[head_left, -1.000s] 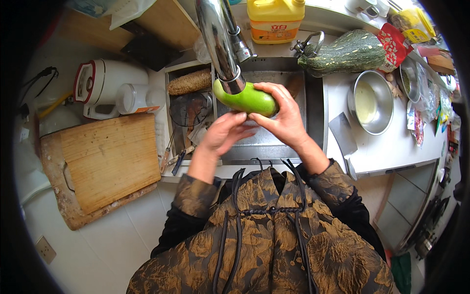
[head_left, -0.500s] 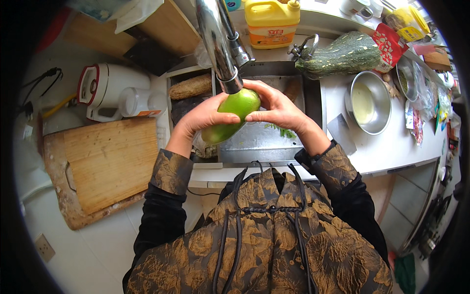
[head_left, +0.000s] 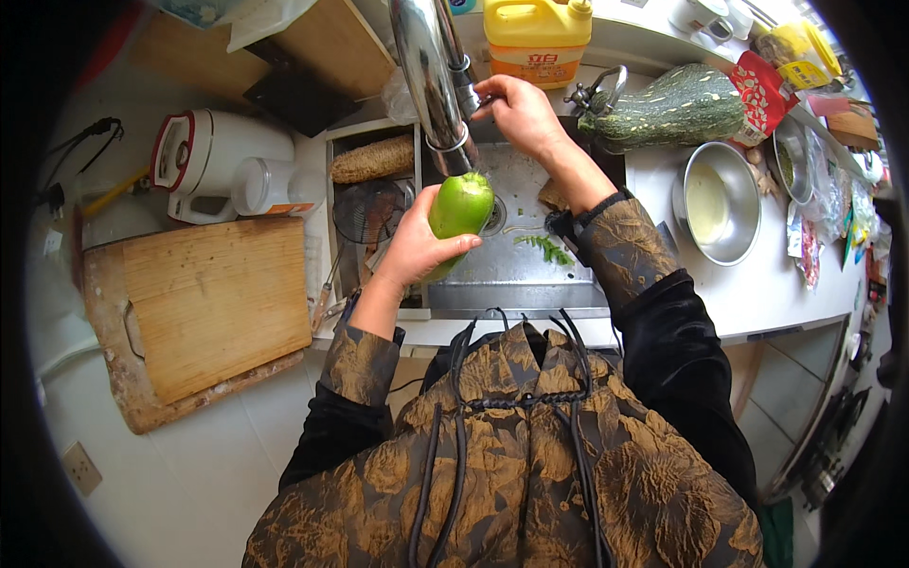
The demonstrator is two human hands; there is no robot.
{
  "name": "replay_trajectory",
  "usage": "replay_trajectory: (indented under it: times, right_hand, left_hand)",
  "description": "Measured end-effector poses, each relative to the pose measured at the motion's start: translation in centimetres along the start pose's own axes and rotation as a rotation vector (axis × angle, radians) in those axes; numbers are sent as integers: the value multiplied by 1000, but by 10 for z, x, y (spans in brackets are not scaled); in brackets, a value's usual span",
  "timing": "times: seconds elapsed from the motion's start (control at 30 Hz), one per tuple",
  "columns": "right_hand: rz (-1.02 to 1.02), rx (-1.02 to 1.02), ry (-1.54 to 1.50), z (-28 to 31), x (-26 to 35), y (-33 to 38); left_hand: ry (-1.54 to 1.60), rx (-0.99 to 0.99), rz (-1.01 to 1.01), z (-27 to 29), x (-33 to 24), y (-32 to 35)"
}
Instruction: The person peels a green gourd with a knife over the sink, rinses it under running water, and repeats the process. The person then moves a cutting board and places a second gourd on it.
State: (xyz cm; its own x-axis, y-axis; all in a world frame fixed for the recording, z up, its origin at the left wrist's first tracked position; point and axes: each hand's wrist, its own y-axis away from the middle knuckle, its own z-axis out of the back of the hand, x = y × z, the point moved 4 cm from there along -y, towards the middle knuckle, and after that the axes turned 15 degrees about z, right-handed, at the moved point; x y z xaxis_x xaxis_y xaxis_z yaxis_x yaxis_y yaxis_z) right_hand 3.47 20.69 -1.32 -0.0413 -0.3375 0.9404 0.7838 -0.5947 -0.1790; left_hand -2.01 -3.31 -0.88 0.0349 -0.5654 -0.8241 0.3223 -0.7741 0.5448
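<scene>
Left hand (head_left: 417,241): grip wrapped round the green vegetable (head_left: 462,210).
Faucet (head_left: 428,76): the green vegetable sits just below its spout, above the sink (head_left: 516,295).
Right hand (head_left: 523,114): fingers at the faucet's side; whether they're clasped, I can't tell.

**Left hand (head_left: 413,244) holds a green vegetable (head_left: 461,208) under the tap (head_left: 428,80)**

The left hand wraps the long, smooth vegetable, its upper end just below the chrome spout. The right hand (head_left: 525,115) reaches over the sink (head_left: 511,295), its bent fingers at the tap's side; their exact grip is hard to tell. Green leaves (head_left: 545,249) lie on the sink's floor near the drain (head_left: 494,220). A brown, rough, oblong thing (head_left: 372,159) rests in the narrow left compartment. Behind the sink stands a yellow jug (head_left: 537,40); to the right are a large speckled squash (head_left: 674,106) and a steel bowl (head_left: 745,216).
</scene>
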Motion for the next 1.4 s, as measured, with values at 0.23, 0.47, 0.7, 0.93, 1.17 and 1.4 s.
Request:
replay_trajectory:
  times: [0.23, 0.47, 0.7, 0.93, 1.17, 1.4]
  right_hand:
    - [148, -131, -42, 58, -9, 128]
    - [-286, -274, 238, 145, -28, 326]
    - [-219, 42, 700, 116, -27, 358]
    - [-531, -6, 1202, 178, -39, 449]
    - [-340, -123, 1022, 176, -54, 475]
    - [142, -403, 473, 138, 45, 416]
  left_hand:
    - [48, -41, 13, -5, 11, 18]
    - [42, 24, 111, -14, 18, 29]
    - [17, 20, 22, -33, 12, 46]
    - [-215, -140, -204, -33, -5, 83]
    - [-167, -98, -137, -31, -2, 100]
    - [111, 50, 106, -27, 19, 97]
